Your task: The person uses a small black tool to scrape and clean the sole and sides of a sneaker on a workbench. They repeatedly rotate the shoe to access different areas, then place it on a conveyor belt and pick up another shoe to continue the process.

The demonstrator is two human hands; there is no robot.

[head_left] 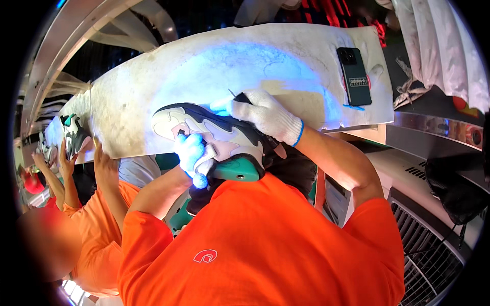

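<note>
A sneaker (214,130) in white, grey and black lies on its side in front of my chest, at the near edge of the table. A green shoe last (238,170) fills its opening. My left hand (190,152), in a white glove lit blue, is closed around the shoe's near side by the tongue. Also gloved, my right hand (266,113) is at the far side, over the dark sole edge. It is closed on a thin pointed tool (242,97) with a dark handle, whose tip sticks out up and left. The tool's exact kind is unclear.
The long pale worktable (127,109) is lit blue in the middle. A dark phone (354,76) lies at its right end beside a blue-tipped cord. At left, a co-worker in orange holds another shoe (74,135). A grey vented machine (398,168) stands at right.
</note>
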